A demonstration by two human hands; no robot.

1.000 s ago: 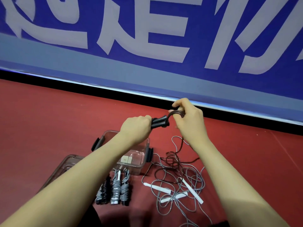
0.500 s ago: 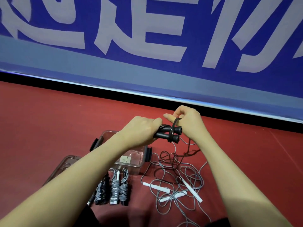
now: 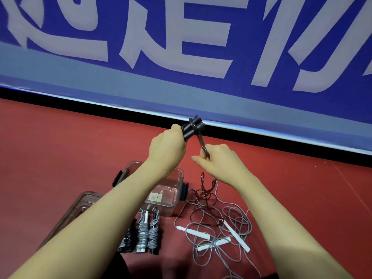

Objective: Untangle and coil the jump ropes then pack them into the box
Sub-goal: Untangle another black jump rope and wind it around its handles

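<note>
Up above the red floor (image 3: 60, 150) we hold the black handles (image 3: 193, 127) of one jump rope together in our left hand (image 3: 167, 150), fingers curled tight round their lower ends so the free ends stick up and away towards the blue banner (image 3: 181, 37) at the floor's far edge. A turn of the dark brown cord (image 3: 202, 144) crosses the handles and runs down to our right hand (image 3: 219, 162), which pinches it between thumb and curled fingers, with the forefinger stretched out to the left. Below that hand the same cord hangs in loose loops and lands on the floor in a knot of brown coils (image 3: 203, 195), just right of the box.

The clear box (image 3: 179, 178) stands open on the floor under our left forearm, with dark latches on its left and right ends; we can make out two small pale squares through its near wall. Its lid (image 3: 80, 206) lies flat to the left, partly hidden by the same forearm. In front of the box, side by side and touching, lie three wound bundles (image 3: 144, 234): one black, two grey.

To the right of the bundles sprawls the grey tangle (image 3: 231, 234), still uncoiled, its white handles (image 3: 201, 233) lying at different angles among the loops. The brown cord overlaps it at its far side.
</note>
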